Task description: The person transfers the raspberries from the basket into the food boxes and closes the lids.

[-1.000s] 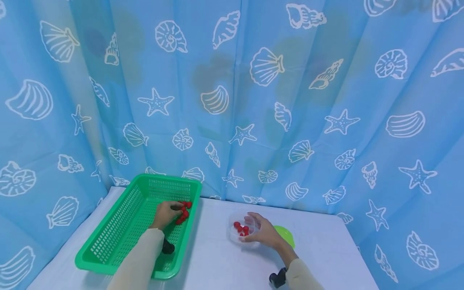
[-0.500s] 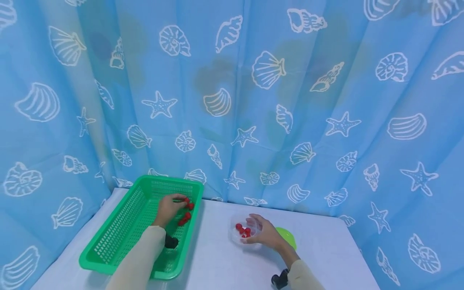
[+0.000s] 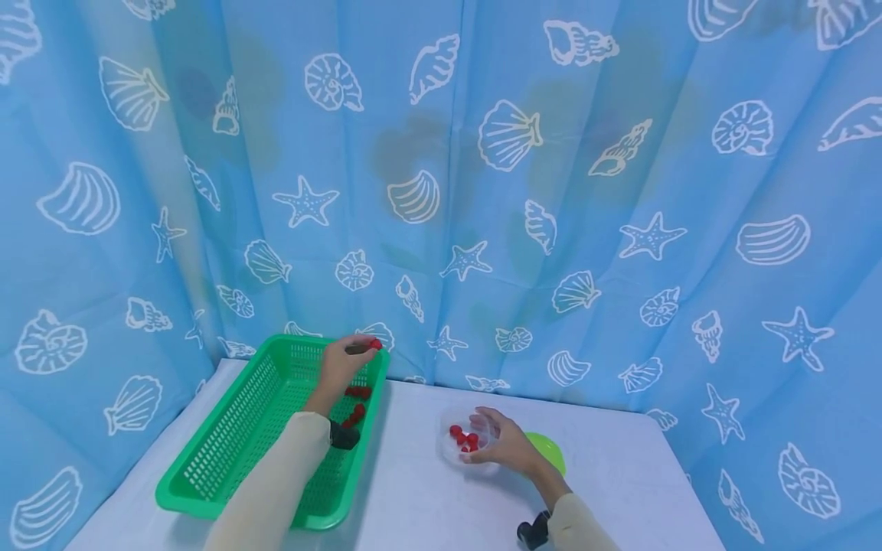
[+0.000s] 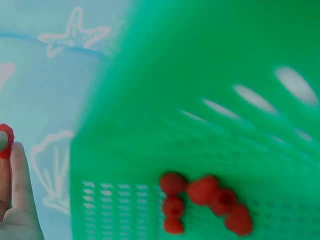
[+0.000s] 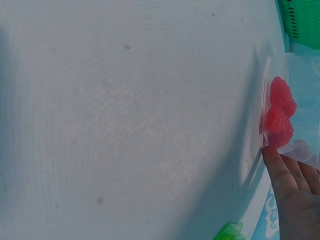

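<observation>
Above the far right corner of the green basket (image 3: 207, 413), my left hand (image 3: 341, 363) pinches a raspberry (image 3: 375, 343) between thumb and fingertips. The left wrist view shows that raspberry (image 4: 6, 141) at its left edge. Several more raspberries (image 4: 202, 190) lie in the basket along its right side, below the hand. On the white table, my right hand (image 3: 506, 444) holds a clear plastic container (image 3: 448, 451) from its right side, fingers and thumb curved round the wall. Several raspberries (image 5: 279, 122) sit inside the container, seen through its wall in the right wrist view.
A lime-green lid (image 3: 547, 451) lies on the table (image 3: 406, 490) just right of the right hand, partly hidden by it. The basket's raised right rim (image 3: 368, 436) stands between the left hand's side and the container. A blue shell-print curtain (image 3: 441, 191) hangs behind the table.
My left hand has picked a raspberry from the basket and raised it up and to the right, to the far right corner. The right hand still holds the container in place.
</observation>
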